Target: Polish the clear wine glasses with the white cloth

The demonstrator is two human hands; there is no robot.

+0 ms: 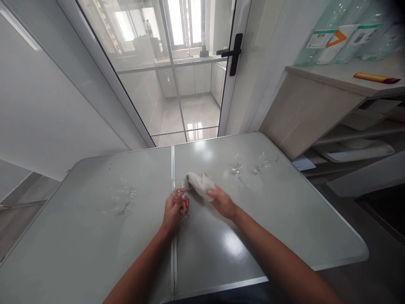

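Near the seam of the folding table (pixel 218 236), my left hand (pixel 173 207) is closed around a clear wine glass (pixel 181 192), its outline faint and partly hidden by the fingers. My right hand (pixel 222 202) grips a crumpled white cloth (pixel 200 184), whose far end is close to the glass rim. Whether cloth and rim touch, I cannot tell. To the right are two more clear glasses, one wine glass (pixel 236 169) and another glass (pixel 258 169). On the left half, two further glasses show, a nearer glass (pixel 126 207) and a farther glass (pixel 131 192).
A glazed door (pixel 196 80) with a black handle (pixel 234 55) stands beyond the table. At right, a wooden shelf unit (pixel 284 109) holds clear plastic bottles (pixel 341 42) and a yellow-red packet (pixel 376 78). A tray (pixel 354 151) lies on a lower shelf.
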